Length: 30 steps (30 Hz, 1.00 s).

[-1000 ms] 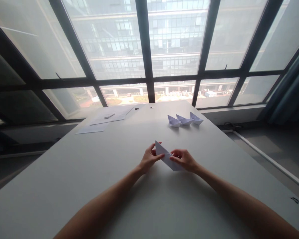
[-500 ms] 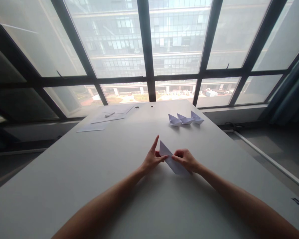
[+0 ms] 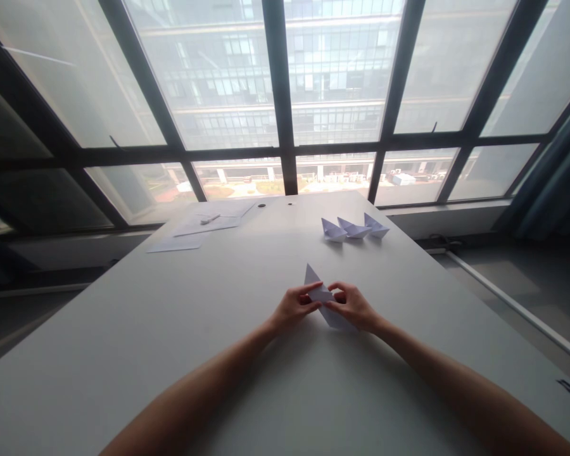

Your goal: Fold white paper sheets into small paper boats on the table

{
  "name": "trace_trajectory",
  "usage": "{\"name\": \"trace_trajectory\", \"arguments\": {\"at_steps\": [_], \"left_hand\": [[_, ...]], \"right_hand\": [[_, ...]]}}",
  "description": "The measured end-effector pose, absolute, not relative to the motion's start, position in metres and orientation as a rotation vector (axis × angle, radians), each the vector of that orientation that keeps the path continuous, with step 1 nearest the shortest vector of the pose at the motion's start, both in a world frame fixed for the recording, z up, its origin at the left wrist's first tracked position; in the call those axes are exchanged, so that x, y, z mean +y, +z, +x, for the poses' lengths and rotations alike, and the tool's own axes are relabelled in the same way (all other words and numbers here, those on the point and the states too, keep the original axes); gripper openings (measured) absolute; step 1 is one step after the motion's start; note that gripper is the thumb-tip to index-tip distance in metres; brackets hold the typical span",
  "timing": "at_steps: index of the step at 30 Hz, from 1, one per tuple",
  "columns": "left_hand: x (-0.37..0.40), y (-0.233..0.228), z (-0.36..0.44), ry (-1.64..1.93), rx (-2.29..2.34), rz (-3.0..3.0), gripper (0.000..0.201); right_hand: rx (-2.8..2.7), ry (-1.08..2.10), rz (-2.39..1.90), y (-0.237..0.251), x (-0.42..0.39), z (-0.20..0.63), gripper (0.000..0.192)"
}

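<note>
A folded sheet of white paper (image 3: 321,294) is held between my two hands, just over the near middle of the table. One pointed corner sticks up and away from me, and a wider part slants down toward the right. My left hand (image 3: 296,303) pinches its left side, with the index finger across the top and the thumb below. From the right, my right hand (image 3: 353,305) grips the paper with thumb and bent fingers. Part of the lower fold is hidden behind the right hand.
Three white paper boats (image 3: 356,228) stand in a row at the far right of the white table (image 3: 180,329). Flat paper sheets (image 3: 209,223) lie far left, with a small white object (image 3: 209,219) on them. Large windows rise behind the table.
My left index finger, raised before, has come down onto the paper. The paper has turned slightly, and its middle now shows between both hands' fingers. The boats have stayed put.
</note>
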<state>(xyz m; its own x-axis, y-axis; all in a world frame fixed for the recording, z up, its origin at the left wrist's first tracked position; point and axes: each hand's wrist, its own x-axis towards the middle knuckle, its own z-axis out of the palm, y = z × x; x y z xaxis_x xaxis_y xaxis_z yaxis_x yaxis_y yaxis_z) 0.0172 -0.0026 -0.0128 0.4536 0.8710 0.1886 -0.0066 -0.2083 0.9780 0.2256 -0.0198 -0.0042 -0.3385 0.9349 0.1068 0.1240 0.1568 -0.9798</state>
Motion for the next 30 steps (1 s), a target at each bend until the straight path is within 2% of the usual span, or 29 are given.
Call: {"name": "trace_trajectory", "arguments": {"at_steps": [4, 7, 10, 13, 18, 21, 24, 26, 30], "left_hand": [[-0.0022, -0.0140, 0.0170, 1.022, 0.811, 1.557, 0.067], [-0.0011, -0.0146, 0.0170, 1.046, 0.807, 1.518, 0.077], [0.0000, -0.0157, 0.0171, 1.004, 0.778, 1.521, 0.086], [0.0003, -0.0168, 0.0173, 1.012, 0.778, 1.532, 0.082], [-0.0005, -0.0153, 0.0183, 1.006, 0.776, 1.547, 0.081], [-0.0019, -0.0128, 0.0196, 1.135, 0.866, 1.639, 0.070], [-0.0041, -0.0107, 0.0212, 1.184, 0.878, 1.758, 0.049], [-0.0050, -0.0099, 0.0219, 1.142, 0.844, 1.775, 0.040], [-0.0041, -0.0078, 0.0217, 1.086, 0.799, 1.634, 0.035]], "right_hand": [[-1.663, 1.355, -0.984, -0.0066, -0.0190, 0.2260, 0.057], [-1.716, 1.367, -0.947, -0.0087, -0.0188, 0.2261, 0.065], [-1.746, 1.336, -0.925, -0.0095, -0.0189, 0.2262, 0.061], [-1.732, 1.318, -0.942, -0.0097, -0.0185, 0.2262, 0.062], [-1.737, 1.298, -0.963, -0.0113, -0.0163, 0.2248, 0.040], [-1.682, 1.142, -1.017, -0.0134, -0.0140, 0.2237, 0.029], [-1.679, 0.990, -1.067, -0.0140, -0.0136, 0.2233, 0.029], [-1.726, 1.024, -1.058, -0.0123, -0.0153, 0.2235, 0.035], [-1.827, 1.123, -0.998, -0.0057, -0.0202, 0.2245, 0.040]]}}
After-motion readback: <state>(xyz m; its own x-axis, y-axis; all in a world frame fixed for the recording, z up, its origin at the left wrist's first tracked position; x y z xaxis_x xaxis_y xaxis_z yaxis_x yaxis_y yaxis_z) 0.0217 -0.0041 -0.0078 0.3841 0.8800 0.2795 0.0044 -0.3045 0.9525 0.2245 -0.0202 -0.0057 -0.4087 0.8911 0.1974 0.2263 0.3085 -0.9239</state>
